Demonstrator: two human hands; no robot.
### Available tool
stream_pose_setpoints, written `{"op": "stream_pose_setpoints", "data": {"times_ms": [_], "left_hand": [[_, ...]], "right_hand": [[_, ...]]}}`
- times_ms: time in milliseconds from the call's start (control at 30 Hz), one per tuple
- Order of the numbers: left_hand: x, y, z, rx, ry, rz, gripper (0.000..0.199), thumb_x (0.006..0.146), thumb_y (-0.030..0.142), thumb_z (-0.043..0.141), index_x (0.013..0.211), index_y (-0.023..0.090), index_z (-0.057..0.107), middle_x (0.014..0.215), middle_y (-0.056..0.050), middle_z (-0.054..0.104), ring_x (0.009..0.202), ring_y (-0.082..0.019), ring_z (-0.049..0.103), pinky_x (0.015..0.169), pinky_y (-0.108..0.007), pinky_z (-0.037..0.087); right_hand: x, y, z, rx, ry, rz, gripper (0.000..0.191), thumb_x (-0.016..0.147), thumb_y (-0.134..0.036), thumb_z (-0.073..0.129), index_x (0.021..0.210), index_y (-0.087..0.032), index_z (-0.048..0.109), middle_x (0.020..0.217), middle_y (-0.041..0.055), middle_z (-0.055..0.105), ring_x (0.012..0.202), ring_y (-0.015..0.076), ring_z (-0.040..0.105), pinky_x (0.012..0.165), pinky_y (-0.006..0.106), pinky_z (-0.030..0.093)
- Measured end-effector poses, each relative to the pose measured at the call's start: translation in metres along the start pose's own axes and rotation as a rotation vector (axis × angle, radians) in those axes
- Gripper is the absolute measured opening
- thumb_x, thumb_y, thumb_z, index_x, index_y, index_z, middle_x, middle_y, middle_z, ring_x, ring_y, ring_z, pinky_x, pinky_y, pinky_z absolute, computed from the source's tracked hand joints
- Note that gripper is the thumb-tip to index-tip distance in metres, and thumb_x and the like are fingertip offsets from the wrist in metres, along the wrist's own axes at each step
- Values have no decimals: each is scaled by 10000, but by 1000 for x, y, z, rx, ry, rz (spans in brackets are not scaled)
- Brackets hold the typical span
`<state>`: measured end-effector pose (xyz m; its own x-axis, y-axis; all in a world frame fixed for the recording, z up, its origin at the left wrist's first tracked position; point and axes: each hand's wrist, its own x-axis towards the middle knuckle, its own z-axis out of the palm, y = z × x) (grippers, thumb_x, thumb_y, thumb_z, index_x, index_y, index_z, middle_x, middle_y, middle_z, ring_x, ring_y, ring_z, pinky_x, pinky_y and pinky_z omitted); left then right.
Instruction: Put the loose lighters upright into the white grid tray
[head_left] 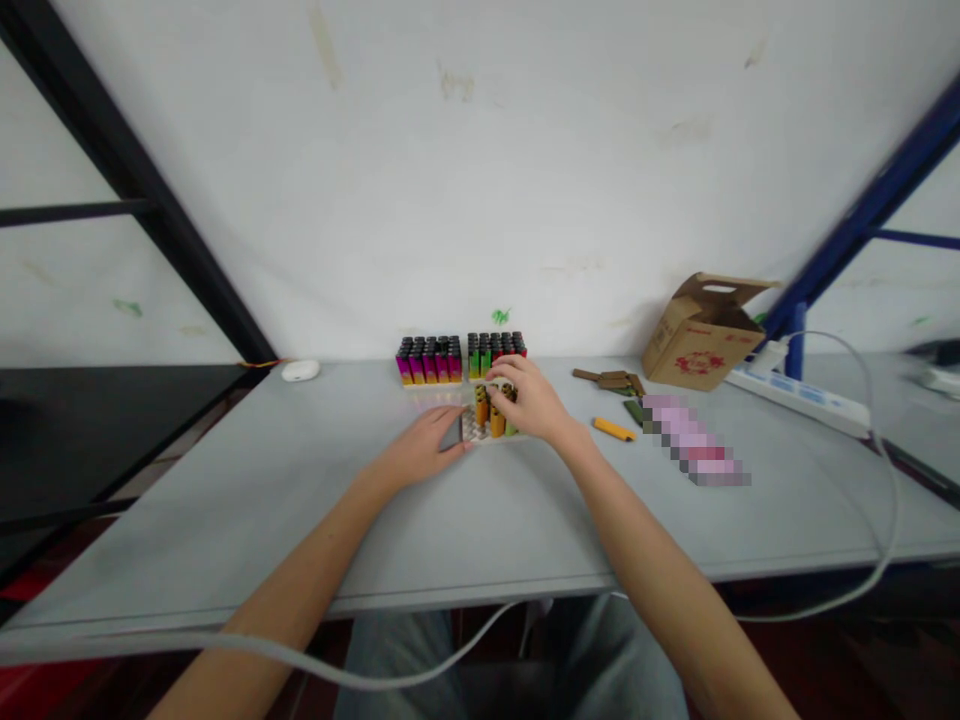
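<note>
A pale tray (474, 432) with a grid of holes lies on the grey surface (262, 500), between the two hands. The left hand (429, 446) is at the tray's left end, its thumb by the near corner and its fingers by the far one, thumb and fingers spread apart; whether they squeeze the tray cannot be told. The right hand (531, 398) arches over the tray's right part from the right, fingers bent above the upright yellow and green lighters (497, 422) standing there; it hides some of them, and I cannot tell whether it is clamped on one. The holes nearest the left hand are bare. Just beyond the tray, on the far side, stand a block of purple lighters (429, 362) to the left and a block of green and red lighters (480, 352), partly behind the right hand. To the right of that hand, apart from it, lies a loose yellow lighter (613, 429), with brown lighters (613, 380) farther back, near an open cardboard box (697, 345).
</note>
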<state>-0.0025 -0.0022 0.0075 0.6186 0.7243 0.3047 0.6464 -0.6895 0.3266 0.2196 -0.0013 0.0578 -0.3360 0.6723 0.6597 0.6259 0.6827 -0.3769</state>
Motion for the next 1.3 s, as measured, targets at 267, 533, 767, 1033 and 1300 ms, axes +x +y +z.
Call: {"op": "stream_pose_setpoints", "data": {"times_ms": [267,533,767,1033,1300], "left_hand": [[-2,-2,0,25,-17,-19,596,907,515,449,1359,127,425,1380,-149,489,1280,-272,443,1099,-437,331],[-1,-2,-2,42,-27,-32,621,905,528,433,1351,96,432,1362,-162,501,1268,-276,451,1098,-427,334],[-1,-1,-2,45,-26,-22,606,904,517,441,1352,109,431,1363,-151,504,1266,-276,456,1094,-425,340],[0,0,-3,40,-20,-25,613,896,533,432,1340,110,446,1354,-153,513,1255,-286,467,1088,-437,347],[-1,0,-2,55,-19,-26,606,899,531,436,1342,117,444,1355,-150,514,1254,-281,469,1084,-432,352]], "right_hand": [[-34,38,-29,-251,39,500,212,853,-282,482,929,-188,656,933,113,675,884,247,605,839,371,435],[-49,65,-36,-660,-76,816,462,877,-299,437,1291,-103,497,1385,195,462,1304,329,375,1030,436,325],[-54,76,-49,-665,-238,814,423,883,-321,411,1204,-94,566,1273,192,561,1239,314,460,1016,432,340],[-48,36,-24,-466,-274,654,328,891,-263,401,1122,-161,610,1039,131,671,937,235,625,799,309,430],[-53,53,-24,-566,-50,645,361,873,-351,467,1074,-103,636,1145,175,613,1079,270,538,899,340,393]]}}
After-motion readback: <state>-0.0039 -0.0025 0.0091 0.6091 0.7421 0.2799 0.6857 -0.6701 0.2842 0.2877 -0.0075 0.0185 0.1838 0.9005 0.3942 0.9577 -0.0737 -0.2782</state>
